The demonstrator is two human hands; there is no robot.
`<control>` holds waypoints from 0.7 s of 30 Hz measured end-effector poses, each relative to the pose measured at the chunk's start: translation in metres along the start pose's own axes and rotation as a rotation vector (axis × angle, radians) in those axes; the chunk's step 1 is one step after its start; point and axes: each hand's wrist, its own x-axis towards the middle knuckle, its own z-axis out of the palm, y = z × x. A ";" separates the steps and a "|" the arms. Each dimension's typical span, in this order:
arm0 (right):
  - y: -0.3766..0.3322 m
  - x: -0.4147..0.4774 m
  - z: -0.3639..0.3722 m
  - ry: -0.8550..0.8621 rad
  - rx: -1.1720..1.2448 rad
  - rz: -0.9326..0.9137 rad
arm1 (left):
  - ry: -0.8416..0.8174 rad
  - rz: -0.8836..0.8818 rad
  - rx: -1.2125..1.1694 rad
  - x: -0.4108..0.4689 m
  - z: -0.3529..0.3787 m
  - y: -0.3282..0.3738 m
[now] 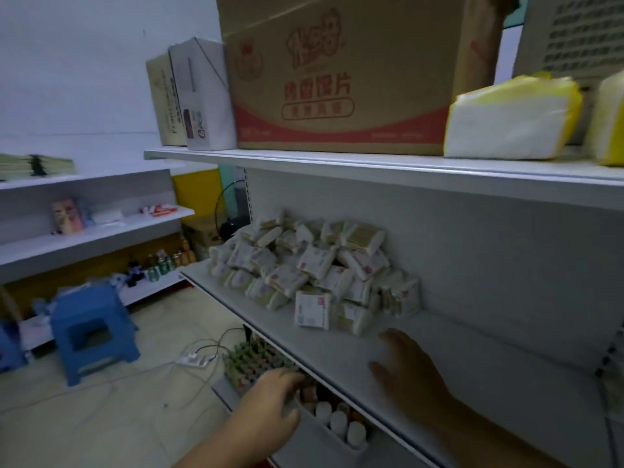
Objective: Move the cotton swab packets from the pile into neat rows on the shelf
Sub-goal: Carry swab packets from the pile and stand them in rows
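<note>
A loose pile of white cotton swab packets (304, 265) covers the left half of the middle white shelf (489, 373). One packet (312, 310) stands upright at the pile's near edge, with another (353, 319) beside it. My right hand (405, 369) hovers over the bare shelf just in front of the pile, fingers spread and holding nothing. My left hand (270, 403) is lower, at the shelf's front edge above the shelf below, fingers loosely bent and empty. The frame is blurred.
The top shelf holds a big cardboard box (341, 72), smaller boxes (192, 96) and tissue packs (510, 123). Below the middle shelf stand small bottles (337, 420) and an egg-like tray (256, 359). A blue stool (91, 329) and a power strip (196, 359) are on the floor at left.
</note>
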 end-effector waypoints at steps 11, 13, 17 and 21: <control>-0.074 0.121 0.024 0.142 -0.355 -0.258 | 0.317 -0.411 -0.580 0.125 -0.077 -0.040; -0.078 0.120 0.023 0.143 -0.425 -0.279 | 0.285 -0.429 -0.761 0.138 -0.078 -0.044; -0.083 0.118 0.023 0.263 -0.256 -0.383 | 0.229 -0.510 -1.096 0.162 -0.082 -0.050; -0.089 0.110 0.018 0.267 0.328 0.034 | 0.086 -0.511 -1.233 0.177 -0.077 -0.057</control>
